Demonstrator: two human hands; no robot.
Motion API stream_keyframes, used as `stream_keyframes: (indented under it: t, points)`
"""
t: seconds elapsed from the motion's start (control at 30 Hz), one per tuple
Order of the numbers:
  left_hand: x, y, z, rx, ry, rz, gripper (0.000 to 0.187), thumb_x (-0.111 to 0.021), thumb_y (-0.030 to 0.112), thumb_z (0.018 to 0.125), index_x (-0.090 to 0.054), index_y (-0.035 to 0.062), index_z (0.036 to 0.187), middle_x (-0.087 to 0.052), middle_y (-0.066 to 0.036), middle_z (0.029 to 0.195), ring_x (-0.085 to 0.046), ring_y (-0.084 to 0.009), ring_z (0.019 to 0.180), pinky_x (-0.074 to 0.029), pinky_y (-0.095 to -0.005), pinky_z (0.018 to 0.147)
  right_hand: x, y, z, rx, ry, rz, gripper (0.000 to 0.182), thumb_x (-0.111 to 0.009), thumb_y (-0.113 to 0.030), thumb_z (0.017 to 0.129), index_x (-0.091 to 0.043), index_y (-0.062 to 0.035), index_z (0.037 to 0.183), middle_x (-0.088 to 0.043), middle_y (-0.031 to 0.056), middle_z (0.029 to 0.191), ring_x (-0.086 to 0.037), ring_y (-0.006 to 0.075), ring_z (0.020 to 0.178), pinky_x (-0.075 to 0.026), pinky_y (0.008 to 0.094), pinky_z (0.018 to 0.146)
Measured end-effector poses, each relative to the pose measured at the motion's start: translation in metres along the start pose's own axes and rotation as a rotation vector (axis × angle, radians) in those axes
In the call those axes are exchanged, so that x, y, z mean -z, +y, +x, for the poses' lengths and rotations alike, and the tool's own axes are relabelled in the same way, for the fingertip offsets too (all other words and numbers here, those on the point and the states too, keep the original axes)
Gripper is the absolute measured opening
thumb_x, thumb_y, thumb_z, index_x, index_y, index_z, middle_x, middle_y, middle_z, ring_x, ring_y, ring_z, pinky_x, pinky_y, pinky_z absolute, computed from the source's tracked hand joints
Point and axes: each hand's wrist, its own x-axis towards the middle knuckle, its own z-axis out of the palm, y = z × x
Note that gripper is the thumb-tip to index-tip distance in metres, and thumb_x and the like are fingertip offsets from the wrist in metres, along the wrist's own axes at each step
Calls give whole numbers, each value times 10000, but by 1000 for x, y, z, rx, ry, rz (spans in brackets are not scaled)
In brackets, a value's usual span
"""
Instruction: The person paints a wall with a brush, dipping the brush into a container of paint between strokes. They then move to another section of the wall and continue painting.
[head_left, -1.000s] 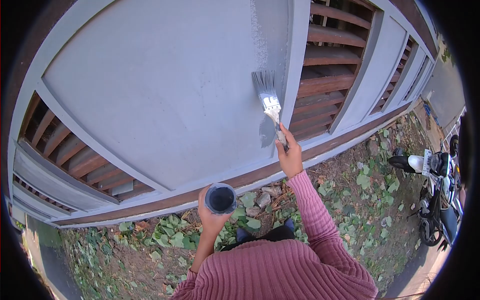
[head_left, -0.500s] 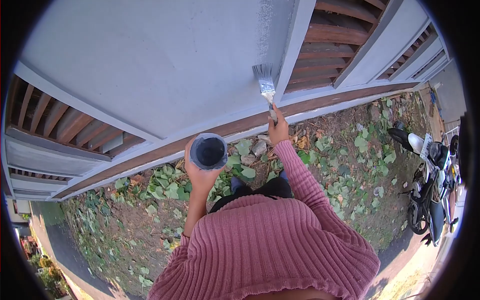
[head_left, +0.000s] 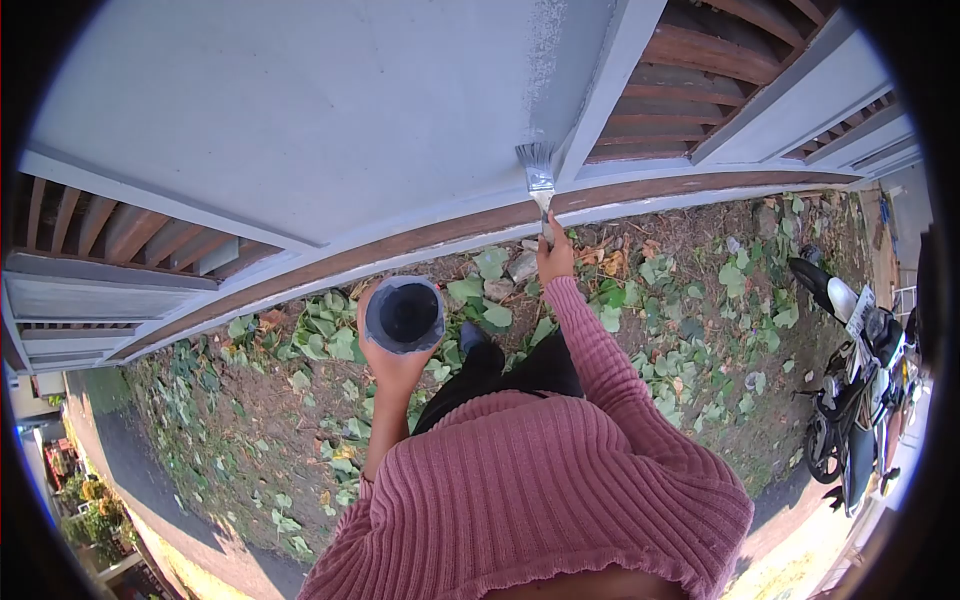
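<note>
My left hand (head_left: 392,362) is wrapped round a paint cup (head_left: 404,314), its mouth facing up and its inside dark. The cup's rim is smeared grey. My right hand (head_left: 555,255) grips the handle of a paintbrush (head_left: 539,178), bristles pointing up and away from me. Its bristle tips lie against the lower part of the pale grey-blue wall panel (head_left: 330,120), close to the upright trim (head_left: 606,90). A darker grey painted strip (head_left: 570,75) runs above the brush along that trim, with a speckled edge on its left.
Slatted brown vents (head_left: 690,85) flank the panel on both sides. A brown band (head_left: 420,243) runs along the wall's base. Leafy ground plants (head_left: 330,330) and stones (head_left: 522,266) lie around my feet. A motorcycle (head_left: 860,390) stands at the right.
The brush has slid down the panel, nearer its bottom edge, with my right hand still on the handle. The cup sits slightly lower and further left in view. The camera view has shifted a little.
</note>
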Motion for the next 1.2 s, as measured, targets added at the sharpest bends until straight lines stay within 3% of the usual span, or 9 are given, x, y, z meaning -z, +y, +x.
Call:
stream_keyframes:
  t: [0.07, 0.37, 0.53, 0.67, 0.77, 0.97, 1.1, 1.17, 1.2]
  points:
    - [0, 3, -2, 33, 11, -6, 731, -815, 91, 566, -456, -9, 1196, -525, -116, 1137, -543, -215, 1023, -432, -323, 903, -7, 12, 2, 52, 46, -27, 549, -538, -57, 855, -373, -144, 1372, -573, 223, 1143, -609, 340, 842, -472, 392, 748]
    - [-4, -4, -2, 21, -21, 80, 727, -814, 83, 571, -454, -8, 1197, -517, -118, 1152, -539, -211, 1034, -434, -320, 901, -19, 40, -1, -13, -19, -46, 560, -526, -69, 832, -384, -176, 1363, -556, 231, 1162, -591, 373, 945, -491, 439, 800]
    - [-4, -2, -3, 47, -7, 26, 714, -813, 84, 573, -463, -10, 1188, -515, -121, 1154, -539, -217, 1030, -433, -324, 900, -13, 42, -9, -289, -224, -93, 534, -562, -40, 809, -435, -105, 1324, -546, 198, 1208, -576, 341, 1018, -472, 399, 855]
    - [-6, -3, 1, 40, 9, -33, 701, -811, 78, 569, -476, -9, 1179, -514, -123, 1156, -536, -224, 1031, -429, -329, 905, -21, 65, -31, -44, -20, -87, 521, -581, -61, 801, -462, -118, 1305, -610, 193, 1089, -616, 348, 901, -493, 419, 791]
    - [-4, -6, 4, 15, -16, 16, 673, -808, 89, 568, -499, -4, 1159, -515, -122, 1154, -532, -237, 1034, -413, -343, 918, -4, 40, -25, -249, -155, -120, 523, -596, -62, 789, -474, -115, 1296, -625, 192, 1050, -626, 347, 867, -497, 429, 771]
    - [-4, -5, 9, -50, -35, 63, 636, -804, 134, 578, -524, 1, 1133, -517, -130, 1153, -519, -266, 1047, -383, -363, 935, -1, 32, -18, -44, -53, -5, 501, -573, -64, 801, -487, -126, 1291, -626, 225, 1002, -633, 345, 773, -502, 412, 701]
    - [2, -9, 8, -3, -58, 39, 648, -808, 137, 570, -523, 0, 1136, -518, -131, 1154, -517, -267, 1051, -388, -363, 933, 17, -1, 2, -245, -104, -23, 494, -589, -59, 802, -495, -112, 1284, -632, 220, 982, -635, 328, 771, -497, 391, 694]
    - [8, -9, 11, -42, -27, 47, 659, -814, 144, 561, -525, -3, 1134, -518, -130, 1155, -519, -269, 1049, -392, -365, 932, 17, 0, 1, 12, 86, 23, 494, -607, -54, 798, -502, -97, 1278, -633, 220, 976, -636, 300, 765, -489, 355, 694]
    - [9, -10, 12, -41, -23, 43, 659, -814, 144, 561, -525, -3, 1134, -518, -130, 1155, -519, -269, 1049, -392, -365, 932, 30, -18, 0, -187, -25, 16, 491, -619, -63, 798, -503, -79, 1275, -628, 225, 1004, -639, 287, 802, -483, 331, 709]
